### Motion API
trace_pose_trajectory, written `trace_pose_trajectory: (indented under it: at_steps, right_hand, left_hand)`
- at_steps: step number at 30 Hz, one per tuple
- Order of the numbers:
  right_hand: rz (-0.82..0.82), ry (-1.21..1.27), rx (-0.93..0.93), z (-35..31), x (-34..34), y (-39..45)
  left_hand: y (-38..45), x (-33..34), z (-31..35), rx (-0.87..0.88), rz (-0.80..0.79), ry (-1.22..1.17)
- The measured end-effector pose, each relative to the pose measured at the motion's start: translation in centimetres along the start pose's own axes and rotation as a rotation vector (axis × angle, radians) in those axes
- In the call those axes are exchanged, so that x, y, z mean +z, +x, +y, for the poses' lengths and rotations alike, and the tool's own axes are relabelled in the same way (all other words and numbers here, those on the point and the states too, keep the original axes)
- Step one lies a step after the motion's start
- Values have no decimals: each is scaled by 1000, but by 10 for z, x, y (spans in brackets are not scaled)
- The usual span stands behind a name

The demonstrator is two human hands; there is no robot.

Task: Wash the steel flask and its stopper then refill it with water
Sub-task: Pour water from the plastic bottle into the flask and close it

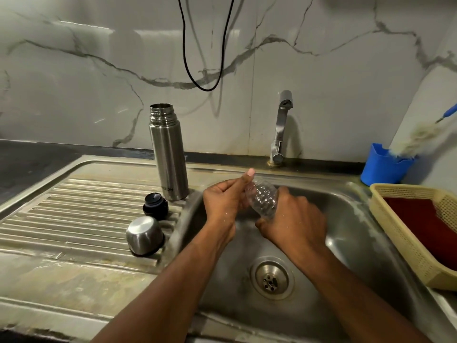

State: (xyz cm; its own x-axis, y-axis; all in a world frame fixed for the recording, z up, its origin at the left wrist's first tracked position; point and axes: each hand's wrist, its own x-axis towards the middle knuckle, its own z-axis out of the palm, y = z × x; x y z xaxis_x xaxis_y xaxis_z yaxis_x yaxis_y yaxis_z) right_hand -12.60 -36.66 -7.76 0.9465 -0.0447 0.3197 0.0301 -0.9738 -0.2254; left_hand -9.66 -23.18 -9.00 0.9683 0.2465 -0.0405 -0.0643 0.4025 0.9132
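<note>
Over the steel sink [346, 219], your hands, left [223, 203] and right [294, 220], both gripped a clear ribbed plastic bottle [262, 198], seemingly for refilling the open steel flask [168, 154].

The scene is dim with a greenish cast. Soft glare streaks the marble wall [86, 58] above the flask [168, 152], whose steel side carries a pale highlight. The tap [280, 129] throws a faint shadow on the wall just right of itself. Near the tap, the hands are motion-blurred. Wide-angle distortion bends the counter edges far from the tap.
</note>
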Motion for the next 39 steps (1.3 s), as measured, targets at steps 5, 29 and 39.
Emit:
trace_pose_trajectory:
  at_steps: [5, 29, 39]
  right_hand:
    - [-137, 156, 38, 0, 4, 2]
    - [-175, 565, -126, 16, 25, 29]
    - [19, 776, -4, -46, 29, 145]
  left_hand:
    - [5, -4, 1, 40, -11, 73]
    - [17, -21, 2, 155, -45, 103]
    - [34, -27, -6, 278, 190, 378]
